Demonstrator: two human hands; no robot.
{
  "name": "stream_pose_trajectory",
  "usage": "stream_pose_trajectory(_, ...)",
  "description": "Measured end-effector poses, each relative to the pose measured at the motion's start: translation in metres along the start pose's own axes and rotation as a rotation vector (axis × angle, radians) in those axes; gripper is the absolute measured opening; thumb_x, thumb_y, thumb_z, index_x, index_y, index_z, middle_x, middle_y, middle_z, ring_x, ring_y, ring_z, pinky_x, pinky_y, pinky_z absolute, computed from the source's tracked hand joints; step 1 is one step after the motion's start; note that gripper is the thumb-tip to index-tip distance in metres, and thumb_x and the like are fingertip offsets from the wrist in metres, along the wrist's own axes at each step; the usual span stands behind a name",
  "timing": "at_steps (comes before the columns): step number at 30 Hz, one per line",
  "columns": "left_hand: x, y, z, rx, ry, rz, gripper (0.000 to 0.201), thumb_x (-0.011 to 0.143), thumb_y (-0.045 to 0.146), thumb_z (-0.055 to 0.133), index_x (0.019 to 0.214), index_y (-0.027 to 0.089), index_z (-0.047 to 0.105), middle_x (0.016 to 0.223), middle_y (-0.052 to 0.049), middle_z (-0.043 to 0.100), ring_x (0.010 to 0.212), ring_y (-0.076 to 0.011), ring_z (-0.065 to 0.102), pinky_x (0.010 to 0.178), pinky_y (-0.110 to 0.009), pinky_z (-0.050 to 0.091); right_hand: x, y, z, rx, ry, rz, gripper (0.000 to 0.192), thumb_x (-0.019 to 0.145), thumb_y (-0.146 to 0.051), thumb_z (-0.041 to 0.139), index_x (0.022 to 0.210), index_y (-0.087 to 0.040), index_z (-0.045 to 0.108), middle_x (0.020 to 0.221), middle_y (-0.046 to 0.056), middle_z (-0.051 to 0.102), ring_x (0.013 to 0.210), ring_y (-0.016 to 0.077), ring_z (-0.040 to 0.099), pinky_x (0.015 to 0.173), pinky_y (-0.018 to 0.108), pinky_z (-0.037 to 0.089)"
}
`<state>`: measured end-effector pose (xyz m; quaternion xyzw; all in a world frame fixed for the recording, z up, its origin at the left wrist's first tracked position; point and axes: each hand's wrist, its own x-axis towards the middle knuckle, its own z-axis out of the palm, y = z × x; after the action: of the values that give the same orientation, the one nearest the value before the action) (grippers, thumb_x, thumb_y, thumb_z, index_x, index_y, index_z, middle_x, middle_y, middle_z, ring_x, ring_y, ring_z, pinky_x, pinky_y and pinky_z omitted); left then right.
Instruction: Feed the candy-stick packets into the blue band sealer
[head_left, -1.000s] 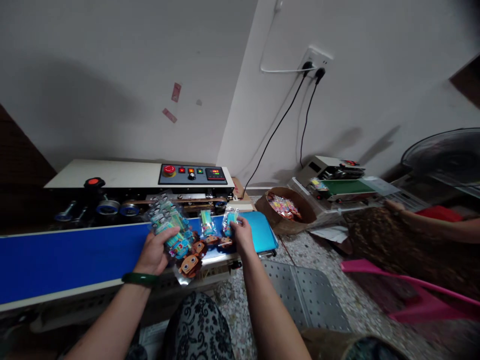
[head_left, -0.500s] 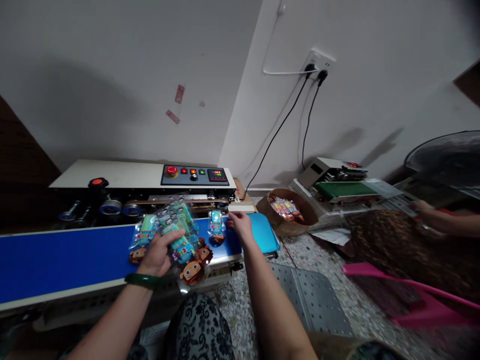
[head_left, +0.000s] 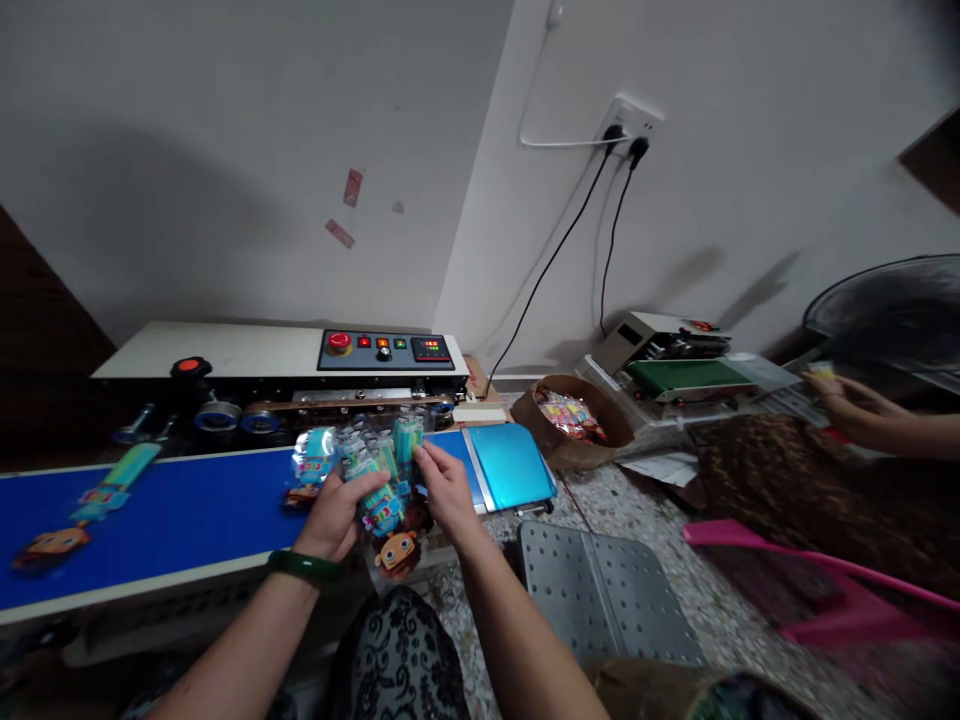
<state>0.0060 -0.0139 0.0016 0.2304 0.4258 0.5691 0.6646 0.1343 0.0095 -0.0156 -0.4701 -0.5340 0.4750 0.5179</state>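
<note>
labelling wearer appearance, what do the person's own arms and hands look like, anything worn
Both forearms are bare, with no sleeves or gloves in view. The left hand has a dark green bangle round its wrist. The right hand and its wrist show no jewellery or watch.

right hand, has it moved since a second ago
Yes. The right hand has come left, away from the teal plate at the belt's end, to the packet bundle.

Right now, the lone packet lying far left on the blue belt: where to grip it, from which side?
Probably the packet at its slim teal upper part, from above and the near edge. It lies flat and slanted on the blue belt, its wider cartoon-head end toward the near-left, nothing touching it. The sealer housing blocks the far side.
</note>
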Motion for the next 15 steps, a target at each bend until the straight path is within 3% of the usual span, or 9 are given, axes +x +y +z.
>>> stream_pose_trajectory(4,0.001,-0.003,0.004,-0.037,0.056,0.015,0.042,0.053,0.013,0.071,0.094,0.012,0.062,0.082,-0.008,0.069,0.072,-0.0257,0.065,0.064,-0.037,0.054,-0.003,0.001,0.003,0.040,0.152,-0.034,0.035,0.075,-0.044,0.052,0.097,-0.019,0.064,0.099,0.003,0.064,0.096,0.0228,0.054,0.087,0.035,0.041)
stream_pose_trajectory(10,0.012,0.000,-0.006,-0.128,0.202,0.017,0.035,0.051,0.010,0.070,0.085,0.010,0.062,0.070,-0.006,0.068,0.065,-0.0244,0.065,0.059,-0.036,0.054,0.007,0.011,-0.026,0.188,0.359,0.080,0.036,0.074,-0.051,0.048,0.084,-0.017,0.058,0.073,0.001,0.062,0.068,0.0164,0.057,0.061,0.026,0.047)
stream_pose_trajectory(15,0.012,0.007,-0.012,-0.155,0.219,0.008,0.028,0.051,0.009,0.069,0.079,0.010,0.062,0.066,-0.005,0.068,0.055,-0.0194,0.063,0.054,-0.033,0.054,0.028,0.026,-0.064,0.154,0.410,0.321,0.038,0.059,-0.030,0.063,0.093,-0.019,0.050,0.065,-0.001,0.060,0.052,0.0132,0.054,0.045,0.022,0.041)
